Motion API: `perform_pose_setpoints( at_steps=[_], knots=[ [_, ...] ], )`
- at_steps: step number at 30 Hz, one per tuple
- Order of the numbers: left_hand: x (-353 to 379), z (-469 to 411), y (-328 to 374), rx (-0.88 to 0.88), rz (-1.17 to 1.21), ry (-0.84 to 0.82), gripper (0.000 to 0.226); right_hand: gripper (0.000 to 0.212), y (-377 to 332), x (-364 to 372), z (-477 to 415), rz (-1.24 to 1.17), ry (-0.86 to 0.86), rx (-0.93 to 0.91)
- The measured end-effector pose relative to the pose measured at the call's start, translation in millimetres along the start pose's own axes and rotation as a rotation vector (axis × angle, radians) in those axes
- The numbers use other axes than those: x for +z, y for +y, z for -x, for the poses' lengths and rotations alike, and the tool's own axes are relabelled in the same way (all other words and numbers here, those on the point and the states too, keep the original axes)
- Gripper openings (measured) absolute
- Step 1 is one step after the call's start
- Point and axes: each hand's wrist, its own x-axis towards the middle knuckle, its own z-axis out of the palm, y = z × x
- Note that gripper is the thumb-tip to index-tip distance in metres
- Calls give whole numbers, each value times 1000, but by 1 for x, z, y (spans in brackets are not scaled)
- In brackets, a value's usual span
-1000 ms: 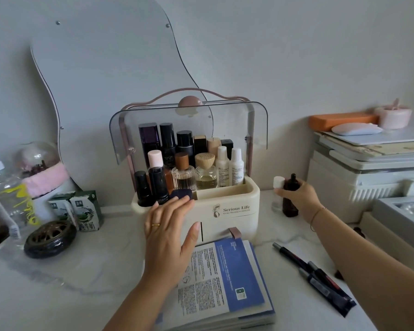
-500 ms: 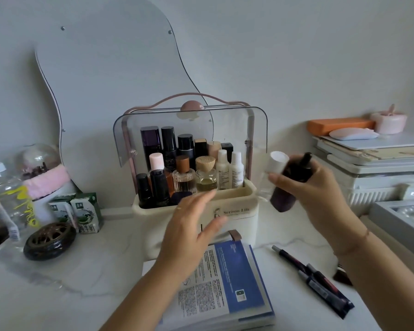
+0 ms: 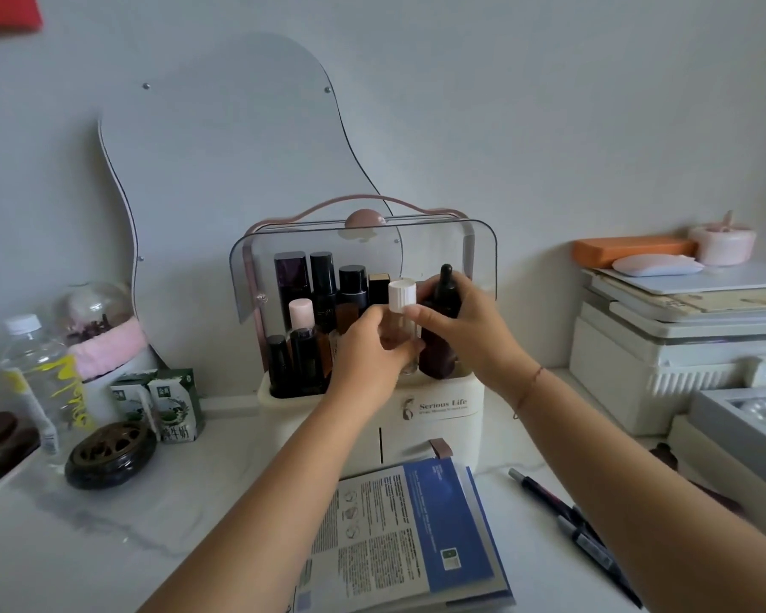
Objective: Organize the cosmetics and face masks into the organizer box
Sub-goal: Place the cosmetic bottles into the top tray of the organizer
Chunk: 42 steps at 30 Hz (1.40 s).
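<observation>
The cream organizer box (image 3: 452, 393) stands in the middle of the table with its clear lid (image 3: 483, 258) raised and several dark and pale bottles (image 3: 323, 298) standing in its top tray. In front of that tray my right hand (image 3: 474, 334) grips a dark dropper bottle (image 3: 441, 329). My left hand (image 3: 368, 351) closes around a clear bottle with a white cap (image 3: 402, 298) right beside it. A stack of blue-and-white face mask packets (image 3: 412, 533) lies flat before the box.
Dark pens (image 3: 571, 519) lie to the right of the packets. White boxes and trays (image 3: 664, 347) are stacked on the right. At left stand a water bottle (image 3: 41, 373), two small green cartons (image 3: 169, 404), a dark round dish (image 3: 109, 455) and a curved mirror (image 3: 222, 170).
My right hand lifted the dark bottle and the white-capped bottle from the table right of the box to the open top. My left hand rose from the box front onto the clear bottle.
</observation>
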Motion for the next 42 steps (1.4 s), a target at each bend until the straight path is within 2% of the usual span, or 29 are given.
perform_pose_setpoints(
  at_steps=[4,10,15,19,23,32,39,42],
  knots=[
    [1,-1,-4,-34,-21,5,43,24,11,2,1,56,-19,32],
    [4,0,-13,-57,-52,-23,42,23,21,-2,4,108,-61,82],
    [4,0,-15,-53,-61,-44,49,33,22,-2,6,87,-52,81],
    [3,1,-15,-32,-62,-26,50,34,26,-3,16,55,6,50],
    [3,2,-16,-21,-68,14,42,45,34,-3,28,152,91,10],
    [2,15,-18,24,-75,98,60,52,46,-2,48,232,217,-2],
    [-23,55,-26,203,-101,232,47,55,39,-8,60,229,237,52],
    [-41,79,-38,222,-131,302,37,56,36,-6,71,241,245,84]
  ],
)
